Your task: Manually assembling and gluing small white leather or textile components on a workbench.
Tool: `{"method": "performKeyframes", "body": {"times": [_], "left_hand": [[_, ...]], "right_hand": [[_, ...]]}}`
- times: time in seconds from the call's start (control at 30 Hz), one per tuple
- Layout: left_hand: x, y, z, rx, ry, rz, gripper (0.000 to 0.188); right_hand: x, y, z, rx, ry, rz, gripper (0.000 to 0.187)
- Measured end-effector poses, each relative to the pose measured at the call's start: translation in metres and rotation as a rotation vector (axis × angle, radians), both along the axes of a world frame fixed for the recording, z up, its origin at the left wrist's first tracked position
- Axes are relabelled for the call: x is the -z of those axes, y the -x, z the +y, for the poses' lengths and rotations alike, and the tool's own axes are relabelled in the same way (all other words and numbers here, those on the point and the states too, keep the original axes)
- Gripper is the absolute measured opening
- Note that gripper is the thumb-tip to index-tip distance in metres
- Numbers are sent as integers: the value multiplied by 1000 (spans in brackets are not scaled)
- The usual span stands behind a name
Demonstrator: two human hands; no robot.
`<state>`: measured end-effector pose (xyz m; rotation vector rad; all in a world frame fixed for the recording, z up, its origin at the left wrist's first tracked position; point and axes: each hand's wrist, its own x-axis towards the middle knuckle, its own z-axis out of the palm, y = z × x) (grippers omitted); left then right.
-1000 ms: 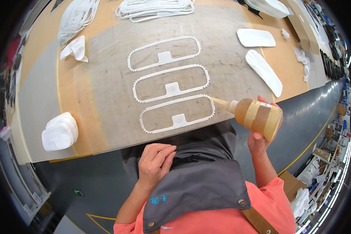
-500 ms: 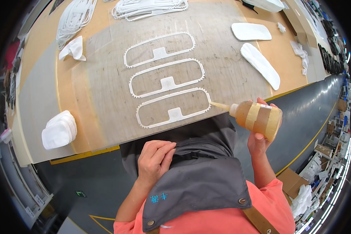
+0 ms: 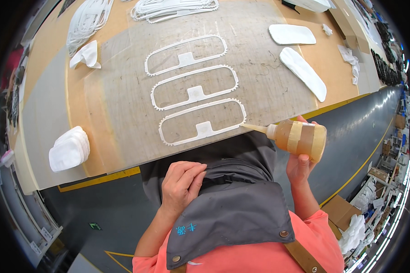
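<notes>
My right hand (image 3: 300,167) grips a squeeze bottle (image 3: 300,138) of amber liquid, wrapped with tan tape and tipped nearly level. Its long tapered nozzle points left, the tip at the lower right corner of the nearest white frame-shaped piece (image 3: 206,129). That piece is a thin rounded loop with notched ends and a tab inside its near edge. Two more such pieces, a middle one (image 3: 196,93) and a far one (image 3: 186,59), lie beyond it in a row. My left hand (image 3: 182,184) rests before the grey apron, fingers and thumb pressed together, with nothing visible in them.
White pad stack (image 3: 69,150) at the table's left; crumpled white piece (image 3: 85,55) behind it. Two white pads, one far (image 3: 292,34) and one slanting (image 3: 304,75), lie right. Bundled white loops (image 3: 175,10) sit at the back. The table's near edge (image 3: 136,164) runs before me.
The bottle has shifted slightly left, and its nozzle tip has gone from the nearest piece's right end down to its lower right corner. My left hand has hardly moved.
</notes>
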<state>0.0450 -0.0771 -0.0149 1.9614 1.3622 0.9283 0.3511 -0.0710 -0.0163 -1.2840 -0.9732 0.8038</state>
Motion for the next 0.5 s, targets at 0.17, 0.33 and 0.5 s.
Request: {"method": "performKeyframes", "body": {"times": [0.17, 0.33, 0.5], "left_hand": [[2, 0, -1, -2, 0, -9, 22], [1, 2, -2, -7, 3, -14, 23], [3, 5, -4, -14, 8, -24, 23]], "right_hand": [[5, 7, -2, -11, 7, 57, 103], [5, 14, -2, -90, 28, 97, 100], [8, 29, 1, -128, 50, 173, 103]]}}
